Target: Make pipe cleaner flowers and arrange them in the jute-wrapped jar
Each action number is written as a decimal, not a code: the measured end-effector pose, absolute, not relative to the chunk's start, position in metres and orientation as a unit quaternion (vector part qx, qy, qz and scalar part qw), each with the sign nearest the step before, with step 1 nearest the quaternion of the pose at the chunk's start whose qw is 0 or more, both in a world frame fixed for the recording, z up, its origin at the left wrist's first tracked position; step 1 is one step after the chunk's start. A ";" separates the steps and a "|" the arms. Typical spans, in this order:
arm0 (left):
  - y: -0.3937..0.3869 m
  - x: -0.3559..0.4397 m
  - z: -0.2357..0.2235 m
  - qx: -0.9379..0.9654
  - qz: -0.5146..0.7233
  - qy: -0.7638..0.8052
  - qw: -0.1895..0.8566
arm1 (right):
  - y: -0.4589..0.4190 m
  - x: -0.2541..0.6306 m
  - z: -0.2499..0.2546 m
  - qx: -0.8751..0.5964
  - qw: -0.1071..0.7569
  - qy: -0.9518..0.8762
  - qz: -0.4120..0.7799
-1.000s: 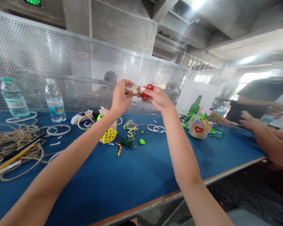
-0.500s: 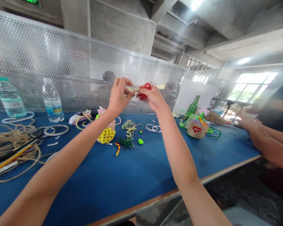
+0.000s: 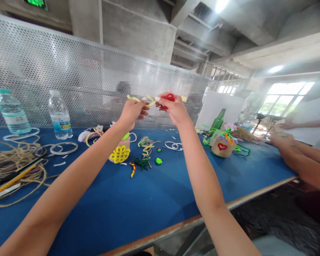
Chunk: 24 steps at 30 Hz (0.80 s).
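**A:** ok so what's different from half a second back? you've got your hands up over the table, right?

**B:** yep, both up above the blue table (image 3: 96, 209). your left hand (image 3: 132, 113) has slid a bit away from your right hand (image 3: 176, 110), and there's a small gap showing between the palms now. fingertips are nearly meeting though.

**A:** and the grip?

**B:** narrow on both sides. your left is pinching a yellow pipe cleaner (image 3: 141, 100) between thumb and fingers, and it shows way more than before: a wavy strand with its ends poking out on both sides of your fingers. your right is closed around a red pipe cleaner (image 3: 169, 96), with a red loop sticking up over your fingers. can't tell if the two pieces are joined, your fingers hide that bit.

**A:** what's around you?

**B:** straight below your hands there's a yellow knot (image 3: 119, 154) on the table, with twine (image 3: 16, 163) off to the left and a burlap pot (image 3: 222, 147) with a red heart off to the right. a co-worker's hands (image 3: 281, 140) are down at the right end, and the dark shirt from earlier has gone out of view.
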<state>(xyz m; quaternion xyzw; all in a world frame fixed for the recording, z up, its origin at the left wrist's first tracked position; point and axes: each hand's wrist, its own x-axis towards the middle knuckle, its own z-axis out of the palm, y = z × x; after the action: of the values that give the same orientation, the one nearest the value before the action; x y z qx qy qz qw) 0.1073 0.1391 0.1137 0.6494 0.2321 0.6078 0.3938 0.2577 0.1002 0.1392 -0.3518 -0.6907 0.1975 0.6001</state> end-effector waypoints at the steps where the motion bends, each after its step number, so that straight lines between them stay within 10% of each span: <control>1: 0.141 0.104 0.115 0.645 0.616 0.228 0.390 | 0.099 0.257 0.139 -0.347 0.588 -0.703 0.199; 10: 0.148 0.087 0.119 0.711 0.650 0.185 0.194 | 0.099 0.247 0.135 -0.398 0.473 -0.777 0.123; 17: 0.133 0.093 0.116 0.768 0.585 0.215 -0.148 | 0.110 0.240 0.127 -0.414 0.496 -0.754 0.121; 24: 0.134 0.096 0.108 0.756 0.618 0.142 -0.162 | 0.117 0.241 0.128 -0.415 0.595 -0.662 0.190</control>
<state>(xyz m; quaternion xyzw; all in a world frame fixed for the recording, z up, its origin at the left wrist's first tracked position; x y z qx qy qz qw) 0.0955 0.1342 0.1078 0.7565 0.1418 0.6176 -0.1619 0.2409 0.1170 0.1276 -0.4148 -0.6616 0.1897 0.5951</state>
